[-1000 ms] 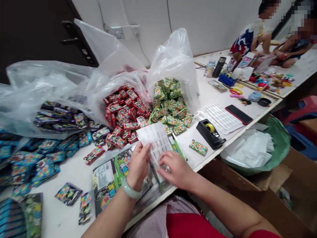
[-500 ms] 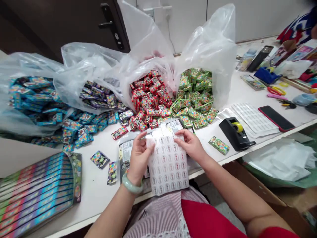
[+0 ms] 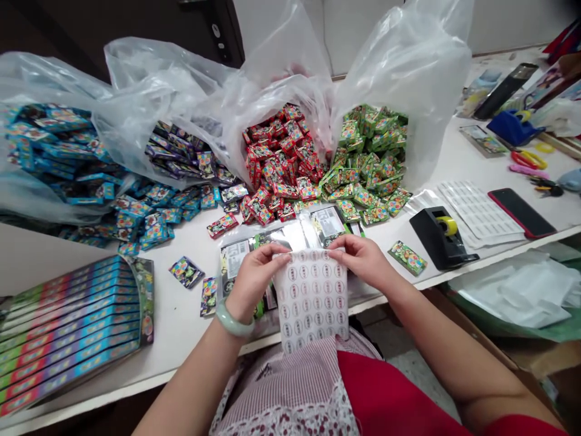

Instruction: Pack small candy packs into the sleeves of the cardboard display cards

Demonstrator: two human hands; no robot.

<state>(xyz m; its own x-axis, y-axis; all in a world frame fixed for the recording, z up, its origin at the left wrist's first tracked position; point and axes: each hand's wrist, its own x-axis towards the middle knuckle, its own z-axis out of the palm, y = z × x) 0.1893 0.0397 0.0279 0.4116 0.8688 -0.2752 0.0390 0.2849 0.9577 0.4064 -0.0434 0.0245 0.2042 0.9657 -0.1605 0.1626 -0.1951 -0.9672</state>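
Between my two hands hangs a white sheet of round stickers (image 3: 313, 303), with rows of printed circles, its lower edge against my apron. My left hand (image 3: 256, 275), with a pale green bangle at the wrist, pinches its top left corner. My right hand (image 3: 363, 260) pinches the top right corner. Under and behind the sheet, clear plastic packages (image 3: 233, 257) with black-and-green printing and white labels lie on the table; the sheet and my hands hide part of them. Two small dark packets (image 3: 186, 272) rest to the left of my left hand.
Clear bags spill blue packets (image 3: 140, 212), purple packets (image 3: 181, 151), red packets (image 3: 281, 157) and green packets (image 3: 372, 151) across the back. A display box (image 3: 91, 327) stands left. At right are a green packet (image 3: 407, 258), tape dispenser (image 3: 438, 239), more sticker sheets (image 3: 476, 212) and phone (image 3: 521, 212).
My view has tilted downward a little. Both hands still hold the sticker sheet, whose top has tipped slightly, and my left fingers have closed in further along its top edge.
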